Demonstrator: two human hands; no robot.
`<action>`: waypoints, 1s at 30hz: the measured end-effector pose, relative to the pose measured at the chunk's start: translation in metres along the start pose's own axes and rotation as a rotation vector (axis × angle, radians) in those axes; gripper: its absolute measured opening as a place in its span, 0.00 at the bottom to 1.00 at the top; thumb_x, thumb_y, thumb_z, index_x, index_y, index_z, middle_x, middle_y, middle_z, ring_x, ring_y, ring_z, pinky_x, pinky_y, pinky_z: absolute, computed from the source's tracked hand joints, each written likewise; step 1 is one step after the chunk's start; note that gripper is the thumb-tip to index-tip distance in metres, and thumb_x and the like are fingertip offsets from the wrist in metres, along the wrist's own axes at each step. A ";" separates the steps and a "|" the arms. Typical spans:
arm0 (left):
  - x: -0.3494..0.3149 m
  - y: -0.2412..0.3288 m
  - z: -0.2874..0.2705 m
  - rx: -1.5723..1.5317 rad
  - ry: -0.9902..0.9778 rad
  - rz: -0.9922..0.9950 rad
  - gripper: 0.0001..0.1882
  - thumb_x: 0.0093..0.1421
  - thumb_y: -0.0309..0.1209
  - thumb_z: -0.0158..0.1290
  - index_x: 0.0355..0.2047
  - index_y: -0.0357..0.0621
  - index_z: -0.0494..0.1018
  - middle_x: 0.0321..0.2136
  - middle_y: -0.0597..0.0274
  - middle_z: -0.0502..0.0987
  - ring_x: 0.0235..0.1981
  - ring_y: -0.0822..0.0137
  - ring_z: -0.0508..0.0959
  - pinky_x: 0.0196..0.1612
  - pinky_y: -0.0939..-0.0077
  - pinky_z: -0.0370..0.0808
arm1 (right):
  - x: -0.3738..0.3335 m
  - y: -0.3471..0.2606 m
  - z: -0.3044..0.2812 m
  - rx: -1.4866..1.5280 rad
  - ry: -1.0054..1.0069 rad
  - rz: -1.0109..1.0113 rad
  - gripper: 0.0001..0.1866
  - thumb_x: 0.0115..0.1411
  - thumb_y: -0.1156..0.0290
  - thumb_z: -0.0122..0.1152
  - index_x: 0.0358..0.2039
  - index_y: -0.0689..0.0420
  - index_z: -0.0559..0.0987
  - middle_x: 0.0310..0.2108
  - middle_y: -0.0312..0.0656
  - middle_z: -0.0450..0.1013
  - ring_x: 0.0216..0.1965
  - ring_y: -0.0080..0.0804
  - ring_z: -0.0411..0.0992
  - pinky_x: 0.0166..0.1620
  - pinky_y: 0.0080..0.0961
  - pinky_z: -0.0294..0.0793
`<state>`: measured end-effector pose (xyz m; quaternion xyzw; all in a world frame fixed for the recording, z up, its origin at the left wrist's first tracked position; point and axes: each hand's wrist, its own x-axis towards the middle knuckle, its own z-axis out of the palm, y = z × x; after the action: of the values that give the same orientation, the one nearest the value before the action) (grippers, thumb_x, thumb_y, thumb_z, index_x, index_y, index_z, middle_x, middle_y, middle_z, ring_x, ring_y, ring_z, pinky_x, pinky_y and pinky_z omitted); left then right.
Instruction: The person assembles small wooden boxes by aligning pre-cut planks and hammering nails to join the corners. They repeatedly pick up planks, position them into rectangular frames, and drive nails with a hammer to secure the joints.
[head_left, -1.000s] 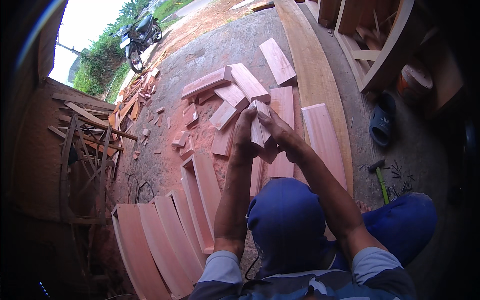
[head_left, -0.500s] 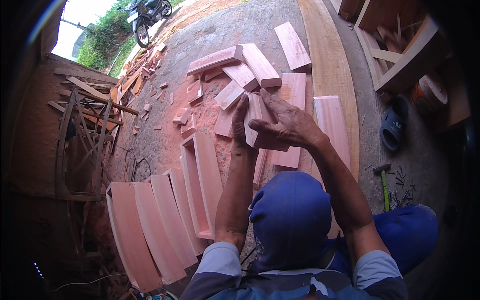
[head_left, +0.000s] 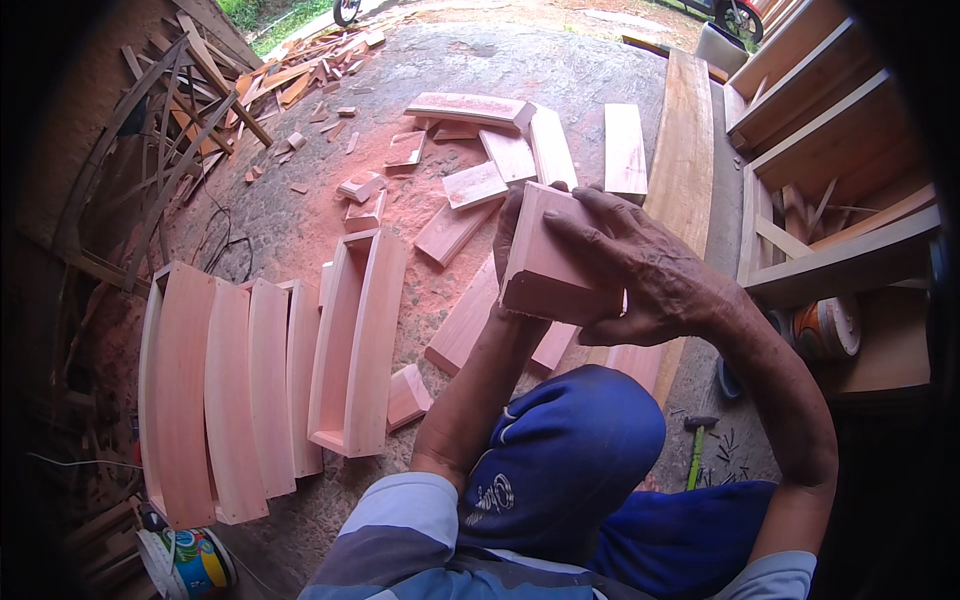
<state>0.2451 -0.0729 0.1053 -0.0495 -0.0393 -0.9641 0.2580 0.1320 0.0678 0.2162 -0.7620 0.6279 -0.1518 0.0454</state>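
Observation:
Up in front of my raised knee, both hands grip a pinkish wooden block (head_left: 563, 250) with a slanted end face. My left hand (head_left: 508, 228) wraps its left side, its fingers mostly hidden behind the wood. Across the top and right side lies my right hand (head_left: 655, 262), fingers bent over the edge and thumb below. Whether the block is one piece or boards held together, I cannot tell. Just beyond it on the floor lie bevelled wooden pieces, among them a long one (head_left: 470, 108), a short one (head_left: 475, 185) and an upright-lying board (head_left: 626, 150).
Long narrow wooden boxes (head_left: 358, 340) stand in a row at the left. A long plank (head_left: 683, 150) runs along the right, near a wooden frame (head_left: 800, 255). A green-handled hammer (head_left: 697, 450) lies by scattered nails. Offcuts (head_left: 300, 75) heap up far left; a paint bucket (head_left: 185, 560) sits near left.
The view has shifted and tilted. Both hands still hold the block, now turned so that its broad face and slanted end show. My right elbow has swung outward.

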 end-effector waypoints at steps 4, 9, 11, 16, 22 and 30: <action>0.002 -0.013 0.002 0.040 -0.036 -0.088 0.27 0.72 0.52 0.50 0.51 0.38 0.77 0.46 0.51 0.81 0.49 0.54 0.82 0.56 0.52 0.82 | -0.014 0.007 0.005 0.014 -0.003 -0.016 0.64 0.42 0.39 0.78 0.76 0.46 0.57 0.70 0.65 0.54 0.68 0.69 0.57 0.70 0.60 0.57; 0.000 -0.020 0.004 0.007 -0.054 -0.183 0.27 0.72 0.53 0.50 0.53 0.40 0.75 0.47 0.48 0.80 0.49 0.53 0.82 0.54 0.51 0.82 | -0.020 0.007 0.005 -0.021 -0.020 0.007 0.66 0.41 0.36 0.77 0.77 0.46 0.56 0.70 0.65 0.52 0.68 0.69 0.57 0.69 0.60 0.60; 0.000 -0.020 0.004 0.013 -0.053 -0.205 0.27 0.73 0.53 0.50 0.54 0.40 0.75 0.48 0.49 0.80 0.49 0.53 0.82 0.55 0.51 0.82 | -0.020 0.005 0.005 0.006 -0.028 0.032 0.67 0.40 0.37 0.77 0.77 0.46 0.55 0.70 0.65 0.52 0.68 0.70 0.57 0.69 0.61 0.60; -0.004 -0.018 0.001 0.012 -0.063 -0.199 0.26 0.73 0.52 0.50 0.54 0.40 0.74 0.48 0.50 0.80 0.49 0.54 0.83 0.55 0.52 0.82 | -0.020 0.006 0.019 0.068 -0.026 0.069 0.67 0.39 0.41 0.77 0.77 0.44 0.53 0.71 0.65 0.50 0.69 0.72 0.54 0.70 0.64 0.58; -0.005 -0.013 -0.004 0.047 -0.027 -0.213 0.28 0.72 0.52 0.50 0.56 0.40 0.72 0.49 0.49 0.79 0.49 0.54 0.82 0.57 0.55 0.82 | -0.022 0.005 0.027 0.095 0.018 0.017 0.69 0.35 0.45 0.80 0.77 0.45 0.54 0.72 0.64 0.48 0.71 0.72 0.52 0.71 0.65 0.57; -0.023 -0.008 0.032 0.395 -0.215 -0.138 0.33 0.66 0.51 0.54 0.61 0.40 0.67 0.63 0.52 0.68 0.60 0.57 0.74 0.62 0.60 0.77 | -0.032 0.020 0.053 0.002 0.323 -0.248 0.67 0.33 0.49 0.88 0.74 0.33 0.59 0.75 0.57 0.44 0.73 0.71 0.49 0.68 0.64 0.67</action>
<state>0.2636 -0.0518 0.1335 -0.0978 -0.2578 -0.9422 0.1906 0.1228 0.0883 0.1551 -0.7990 0.5284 -0.2771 -0.0744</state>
